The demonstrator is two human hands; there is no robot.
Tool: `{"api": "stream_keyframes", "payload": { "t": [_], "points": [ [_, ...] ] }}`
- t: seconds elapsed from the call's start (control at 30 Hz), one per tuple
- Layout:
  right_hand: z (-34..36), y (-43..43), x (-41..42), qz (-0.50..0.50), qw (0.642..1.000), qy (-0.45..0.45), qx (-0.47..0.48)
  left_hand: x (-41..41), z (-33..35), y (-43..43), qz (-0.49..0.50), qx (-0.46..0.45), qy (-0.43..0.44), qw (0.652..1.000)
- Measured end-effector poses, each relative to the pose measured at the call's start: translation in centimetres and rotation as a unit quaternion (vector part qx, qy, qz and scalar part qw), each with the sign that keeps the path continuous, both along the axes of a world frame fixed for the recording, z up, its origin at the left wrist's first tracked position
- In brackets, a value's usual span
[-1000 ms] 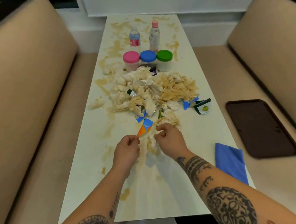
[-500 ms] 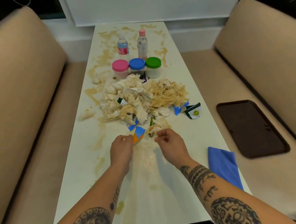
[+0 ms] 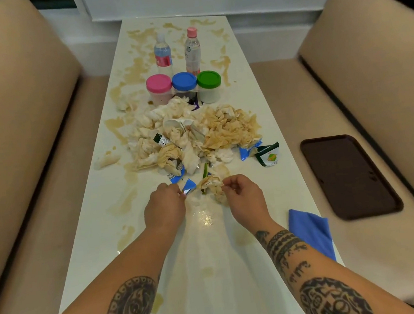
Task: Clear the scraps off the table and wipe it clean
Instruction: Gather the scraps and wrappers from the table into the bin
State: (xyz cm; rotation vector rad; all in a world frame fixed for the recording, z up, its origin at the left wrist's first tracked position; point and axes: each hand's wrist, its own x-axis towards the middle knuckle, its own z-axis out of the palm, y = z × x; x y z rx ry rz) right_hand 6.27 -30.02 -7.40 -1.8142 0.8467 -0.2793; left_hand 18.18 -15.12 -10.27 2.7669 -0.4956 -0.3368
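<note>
Scraps [image 3: 211,185] — between both hands' fingertips

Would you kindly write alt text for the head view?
Two hands, left hand pinching a blue wrapper scrap, right hand pinching a stained tissue, work beside a tissue pile on a stained white table.

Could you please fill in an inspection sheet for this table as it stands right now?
Surface: white table, brown spill stains along it.
Job's things: scrap pile of soiled napkins and torn wrappers mid-table; blue cloth at the near right edge.
Clutter: three jars, pink, blue and green lids; two bottles behind them.
Grippers: left hand pinches a blue wrapper; right hand pinches a stained napkin.
Cables: nothing seen.
Surroundings: beige benches both sides; dark tray on the right bench.
</note>
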Motion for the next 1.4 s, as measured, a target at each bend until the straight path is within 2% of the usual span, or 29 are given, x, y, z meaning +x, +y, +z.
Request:
{"api": "stream_keyframes", "payload": {
  "t": [0.07, 0.13, 0.23, 0.4, 0.47, 0.5, 0.57, 0.63, 0.67, 0.77, 0.83, 0.9, 1.07, 1.17, 1.23, 1.3, 1.4],
  "points": [
    [0.4, -0.2, 0.6, 0.025, 0.999, 0.01, -0.045, 0.1, 0.2, 0.3, -0.015, 0.01, -0.008, 1.0],
    [0.4, -0.4, 1.6, 0.079, 0.985, 0.033, -0.147, 0.0, 0.4, 0.7, -0.003, -0.012, -0.005, 1.0],
    [-0.2, -0.6, 3.5, 0.186, 0.937, 0.091, -0.283, -0.6, 0.8, 1.4, 0.047, -0.077, 0.018, 0.996],
    [-1.3, -0.5, 5.7, 0.242, 0.873, 0.18, -0.383, -1.9, 2.3, 3.0, 0.148, -0.224, 0.136, 0.954],
    [-1.3, -0.6, 5.8, 0.247, 0.867, 0.184, -0.391, -2.3, 2.5, 3.7, 0.175, -0.277, 0.161, 0.931],
    [-1.1, -0.5, 5.7, 0.242, 0.878, 0.174, -0.375, -2.4, 2.5, 3.9, 0.187, -0.299, 0.176, 0.919],
    [-0.5, -0.5, 5.7, 0.199, 0.929, 0.128, -0.283, -2.7, 2.7, 4.2, 0.21, -0.341, 0.212, 0.892],
    [0.9, -0.6, 5.4, 0.122, 0.982, 0.057, -0.129, -3.1, 2.9, 4.2, 0.215, -0.376, 0.247, 0.867],
    [1.7, -0.7, 5.1, 0.075, 0.996, 0.012, -0.053, -3.3, 3.0, 4.2, 0.212, -0.39, 0.258, 0.858],
    [4.2, -1.4, 3.9, -0.047, 0.989, -0.065, 0.128, -3.8, 3.6, 3.7, 0.217, -0.408, 0.263, 0.847],
    [5.1, -2.3, 3.0, -0.089, 0.958, -0.108, 0.249, -3.9, 3.6, 3.2, 0.225, -0.412, 0.259, 0.844],
    [5.3, -2.8, 2.1, -0.103, 0.935, -0.135, 0.31, -3.9, 3.8, 2.7, 0.227, -0.417, 0.255, 0.842],
    [4.0, -3.3, 0.2, -0.124, 0.962, -0.055, 0.239, -3.7, 4.3, 1.1, 0.209, -0.442, 0.264, 0.831],
    [2.7, -3.0, -0.6, -0.059, 0.985, -0.006, 0.162, -3.4, 4.2, 0.2, 0.195, -0.441, 0.281, 0.83],
    [1.6, -2.4, -0.6, 0.013, 0.998, 0.045, 0.049, -3.3, 4.1, -0.4, 0.193, -0.451, 0.29, 0.822],
    [0.5, -1.8, -0.2, 0.081, 0.989, 0.1, -0.068, -3.2, 3.9, -0.9, 0.184, -0.454, 0.284, 0.824],
    [-1.1, -0.9, 0.4, 0.15, 0.959, 0.164, -0.175, -2.7, 3.6, -1.2, 0.179, -0.448, 0.284, 0.829]
  ]
}}
